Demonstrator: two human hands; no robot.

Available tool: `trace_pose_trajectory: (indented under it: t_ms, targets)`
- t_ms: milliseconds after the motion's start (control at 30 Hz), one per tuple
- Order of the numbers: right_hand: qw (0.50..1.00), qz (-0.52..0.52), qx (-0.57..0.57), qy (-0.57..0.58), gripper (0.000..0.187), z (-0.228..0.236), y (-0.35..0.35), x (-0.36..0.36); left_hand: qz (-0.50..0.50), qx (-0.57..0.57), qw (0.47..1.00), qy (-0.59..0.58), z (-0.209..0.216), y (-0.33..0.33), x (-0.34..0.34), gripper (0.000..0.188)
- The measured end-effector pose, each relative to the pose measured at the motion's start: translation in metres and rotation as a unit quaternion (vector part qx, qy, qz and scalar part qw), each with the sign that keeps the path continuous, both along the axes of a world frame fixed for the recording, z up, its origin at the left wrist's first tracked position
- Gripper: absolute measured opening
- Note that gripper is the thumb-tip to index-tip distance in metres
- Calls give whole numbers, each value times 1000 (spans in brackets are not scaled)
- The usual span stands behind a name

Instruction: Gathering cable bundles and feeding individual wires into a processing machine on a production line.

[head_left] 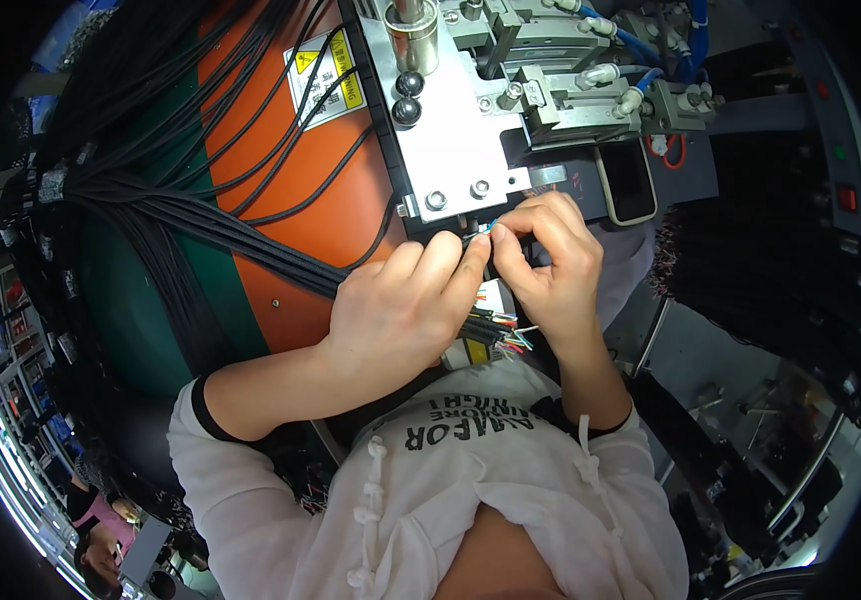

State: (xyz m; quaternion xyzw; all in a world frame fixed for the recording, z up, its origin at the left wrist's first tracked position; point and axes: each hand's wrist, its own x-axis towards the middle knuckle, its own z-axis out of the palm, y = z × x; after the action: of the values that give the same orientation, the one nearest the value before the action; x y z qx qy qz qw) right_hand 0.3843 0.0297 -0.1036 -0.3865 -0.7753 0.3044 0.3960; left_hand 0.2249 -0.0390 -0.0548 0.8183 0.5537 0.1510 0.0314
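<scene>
My left hand point(400, 300) and my right hand point(557, 258) meet at the front edge of a metal fixture point(455, 130). Both are closed, thumb against forefinger, on thin wires point(484, 230) in white and blue; the fingers partly cover these. A bundle of black cables point(250, 245) comes from the left and passes behind my left hand. Beyond that hand the cable ends point(498, 332) come out, with fine red, yellow, green and white cores showing. Whether the left palm also grips the bundle is hidden.
Pneumatic cylinders point(570, 50) with blue hoses stand on the fixture's right. A phone-like device point(626, 180) lies beside them. The orange and green surface point(280, 310) carries a warning label point(328, 78). More black cables point(760, 310) hang at right. Another person point(105, 530) is at lower left.
</scene>
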Motion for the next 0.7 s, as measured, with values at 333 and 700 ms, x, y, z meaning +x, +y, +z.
trace_pose_trajectory:
  t_ms: [333, 700]
  targets:
    - [862, 12, -441, 250, 2, -16, -7, 2, -1, 77, 995, -55, -14, 8, -9, 26]
    - [985, 125, -4, 119, 15, 5, 7, 4, 57, 27, 998, -17, -2, -4, -14, 18]
